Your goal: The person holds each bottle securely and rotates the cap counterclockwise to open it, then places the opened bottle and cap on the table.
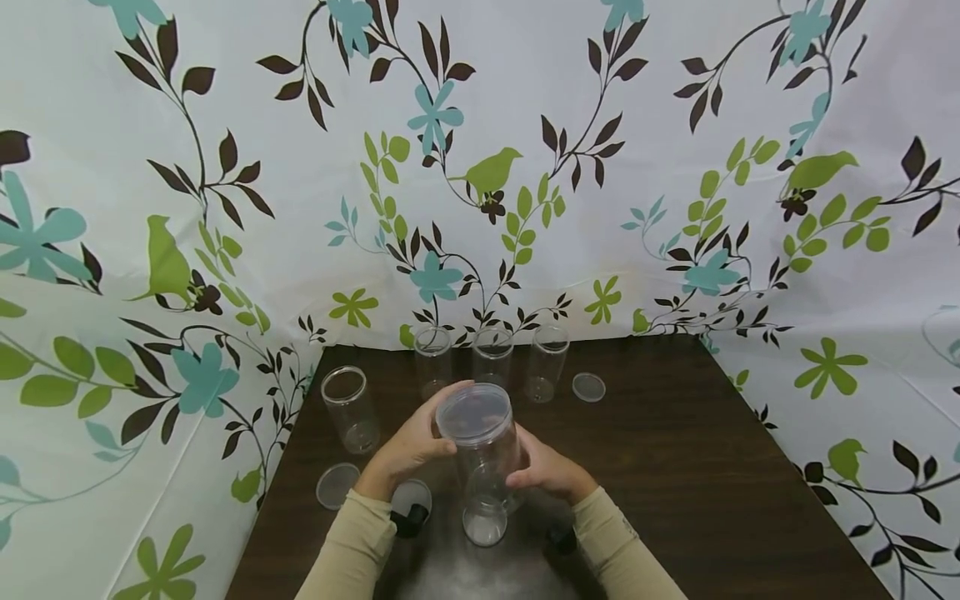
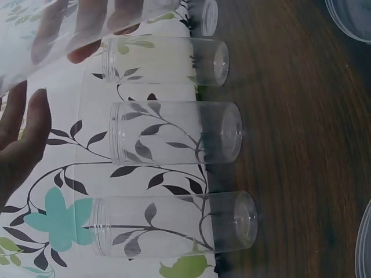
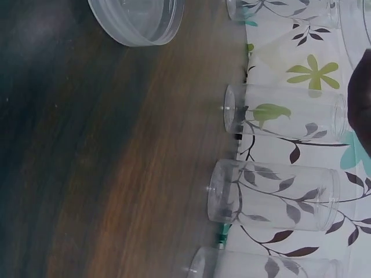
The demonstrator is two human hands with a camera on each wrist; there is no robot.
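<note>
Over the near middle of the table, both hands hold a clear plastic jar (image 1: 483, 458) with a translucent lid (image 1: 474, 412) on its top. My left hand (image 1: 416, 442) grips its upper left side, thumb just below the lid. From the right, my right hand (image 1: 551, 471) grips the jar's body lower down, with the thumb across its front. In the left wrist view, fingers of the left hand (image 2: 23, 139) show around the clear wall. Only a dark edge of the right hand (image 3: 360, 104) shows in the right wrist view.
Three uncapped clear jars stand along the back, one of them a jar (image 1: 549, 362) at the right end. Another open jar (image 1: 351, 408) stands at left. Loose lids lie at left (image 1: 337, 486), beside the left wrist (image 1: 412, 502), and at back right (image 1: 588, 387). A patterned curtain (image 1: 480, 167) surrounds the table (image 1: 675, 483).
</note>
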